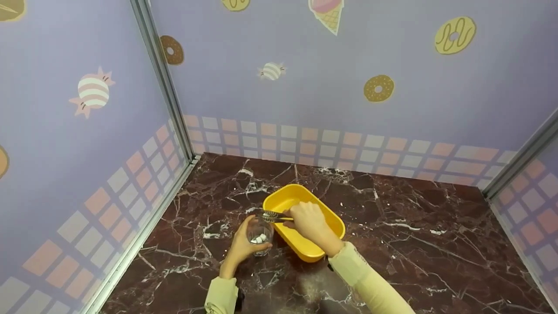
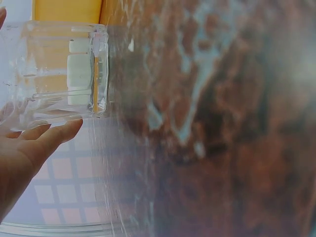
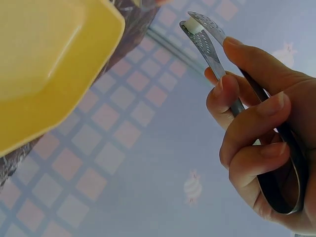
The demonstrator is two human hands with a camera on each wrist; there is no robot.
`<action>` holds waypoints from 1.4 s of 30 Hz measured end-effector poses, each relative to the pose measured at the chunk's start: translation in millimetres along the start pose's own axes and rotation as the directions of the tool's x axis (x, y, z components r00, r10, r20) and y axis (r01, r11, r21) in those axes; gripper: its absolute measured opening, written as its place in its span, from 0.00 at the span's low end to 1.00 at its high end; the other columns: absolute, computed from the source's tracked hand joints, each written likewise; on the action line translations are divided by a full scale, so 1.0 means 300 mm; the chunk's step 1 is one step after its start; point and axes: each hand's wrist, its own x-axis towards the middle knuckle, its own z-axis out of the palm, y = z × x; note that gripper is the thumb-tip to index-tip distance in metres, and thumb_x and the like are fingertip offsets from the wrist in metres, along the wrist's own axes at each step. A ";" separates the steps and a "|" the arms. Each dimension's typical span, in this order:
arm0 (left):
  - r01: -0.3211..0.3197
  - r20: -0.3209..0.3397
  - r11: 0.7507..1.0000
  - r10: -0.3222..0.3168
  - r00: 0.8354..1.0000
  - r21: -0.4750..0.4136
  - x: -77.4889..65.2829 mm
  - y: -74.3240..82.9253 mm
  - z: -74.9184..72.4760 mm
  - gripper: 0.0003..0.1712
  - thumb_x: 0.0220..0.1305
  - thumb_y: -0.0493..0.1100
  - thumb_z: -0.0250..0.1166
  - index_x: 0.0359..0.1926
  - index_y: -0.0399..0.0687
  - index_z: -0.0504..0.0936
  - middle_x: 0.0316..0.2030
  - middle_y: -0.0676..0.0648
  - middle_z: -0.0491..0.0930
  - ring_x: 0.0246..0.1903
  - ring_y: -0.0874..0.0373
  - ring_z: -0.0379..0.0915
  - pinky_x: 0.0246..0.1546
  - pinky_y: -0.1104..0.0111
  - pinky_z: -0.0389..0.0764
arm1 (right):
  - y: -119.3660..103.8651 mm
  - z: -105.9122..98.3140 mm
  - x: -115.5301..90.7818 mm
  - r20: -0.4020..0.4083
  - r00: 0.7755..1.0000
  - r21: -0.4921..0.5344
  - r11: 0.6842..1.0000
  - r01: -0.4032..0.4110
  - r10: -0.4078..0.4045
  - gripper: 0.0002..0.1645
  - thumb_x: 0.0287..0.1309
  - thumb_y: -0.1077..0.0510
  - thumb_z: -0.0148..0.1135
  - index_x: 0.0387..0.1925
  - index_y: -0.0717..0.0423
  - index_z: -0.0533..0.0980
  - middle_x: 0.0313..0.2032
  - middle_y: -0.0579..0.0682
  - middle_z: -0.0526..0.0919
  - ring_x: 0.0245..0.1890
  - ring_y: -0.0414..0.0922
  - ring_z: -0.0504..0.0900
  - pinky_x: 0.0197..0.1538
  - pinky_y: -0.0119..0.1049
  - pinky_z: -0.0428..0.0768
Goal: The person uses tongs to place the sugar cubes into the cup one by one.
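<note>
My left hand (image 1: 238,249) grips a clear glass (image 1: 263,227), thumb and fingers to either side of it. Several small white pieces (image 1: 259,238) lie at the bottom; in the left wrist view the glass (image 2: 44,74) stands on the marble surface. With curled fingers my right hand (image 1: 310,221) holds metal tongs (image 1: 279,219) above the near-left rim of the yellow container (image 1: 310,254), their tips over the mouth of the glass. In the right wrist view, one white piece (image 3: 194,24) is pinched between the perforated ends of the tongs (image 3: 210,54).
Dark red marble tabletop (image 1: 392,261) with white veins extends all around, with small white specks right of the container. A patterned purple wall (image 1: 322,87) closes off the back, and metal-framed panels (image 1: 98,174) stand at both sides.
</note>
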 end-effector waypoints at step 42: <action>-0.041 0.006 0.998 0.041 0.999 -0.056 -0.014 0.073 -0.011 0.52 0.33 0.41 0.76 0.60 0.37 0.59 0.51 0.30 0.68 0.48 0.36 0.70 0.51 0.45 0.68 | 0.089 -0.032 -0.026 0.026 0.998 0.090 0.994 -0.054 0.052 0.11 0.41 0.45 0.67 0.25 0.46 0.82 0.16 0.46 0.79 0.14 0.45 0.73 0.14 0.39 0.69</action>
